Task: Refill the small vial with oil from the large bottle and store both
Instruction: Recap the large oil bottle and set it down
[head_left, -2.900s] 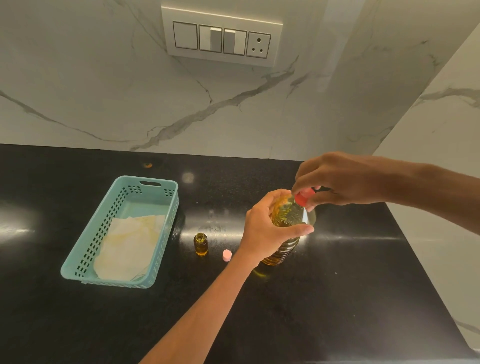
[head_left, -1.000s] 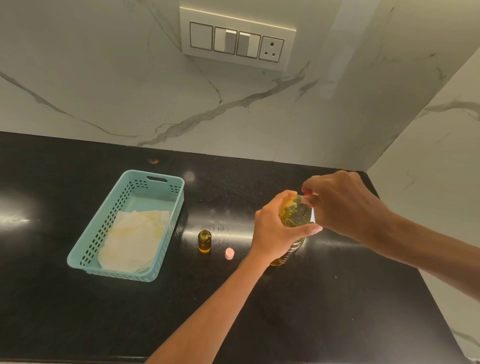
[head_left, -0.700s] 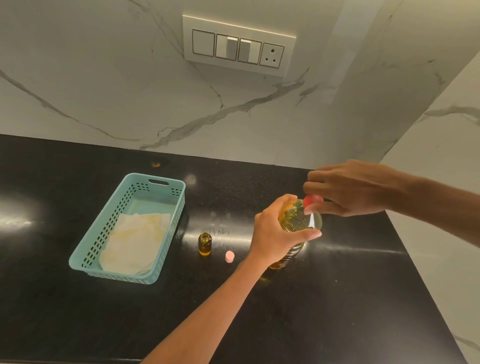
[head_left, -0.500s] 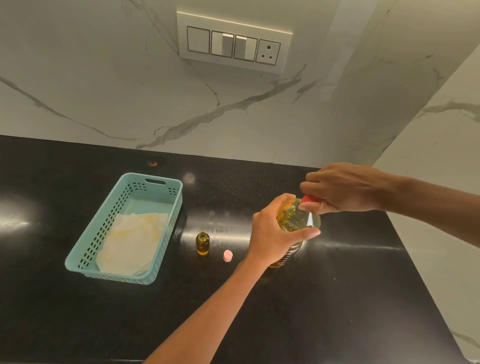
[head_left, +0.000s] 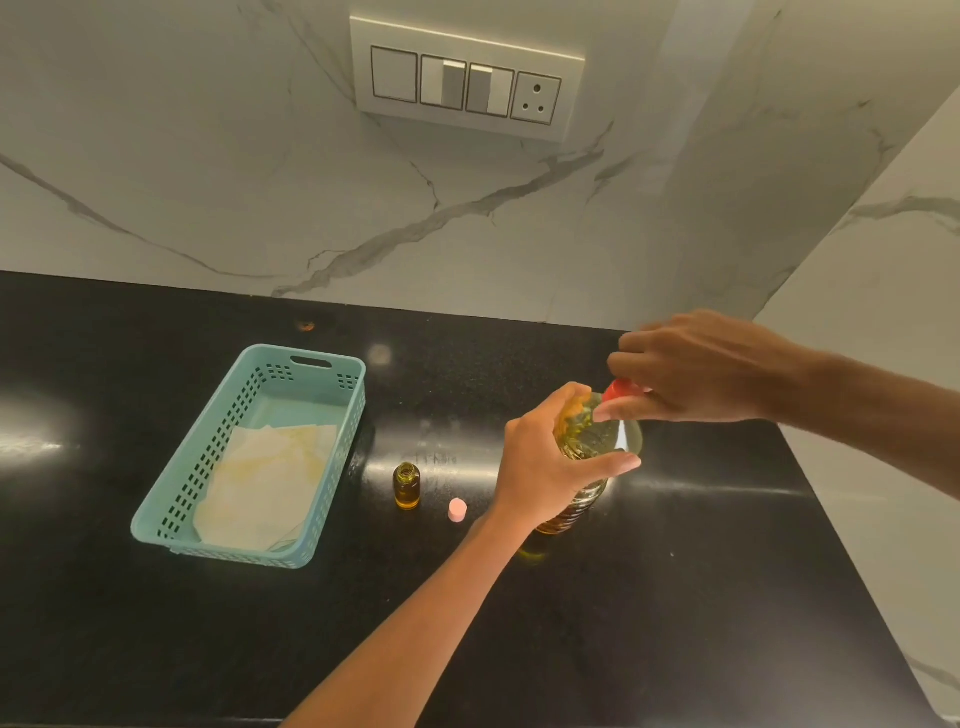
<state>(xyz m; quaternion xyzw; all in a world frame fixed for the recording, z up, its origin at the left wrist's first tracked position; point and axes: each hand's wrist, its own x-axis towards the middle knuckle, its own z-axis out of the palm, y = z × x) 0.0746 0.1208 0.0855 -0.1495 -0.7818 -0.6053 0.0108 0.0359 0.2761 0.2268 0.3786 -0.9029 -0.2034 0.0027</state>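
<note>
From the head view, our left hand (head_left: 545, 462) wraps around the big oil bottle (head_left: 587, 467), which stands on the black counter (head_left: 675, 597). Our right hand (head_left: 696, 369) pinches the red cap (head_left: 621, 389) on top. The small vial (head_left: 407, 486) stands open between the bottle and the blue basket (head_left: 249, 556), with its pink cap (head_left: 457, 510) just beside it. It already holds oil, so we think the pour may be done. Both caps and the storing are left. The basket has room on its paper (head_left: 265, 483). The counter ends near the wall on our right.
</note>
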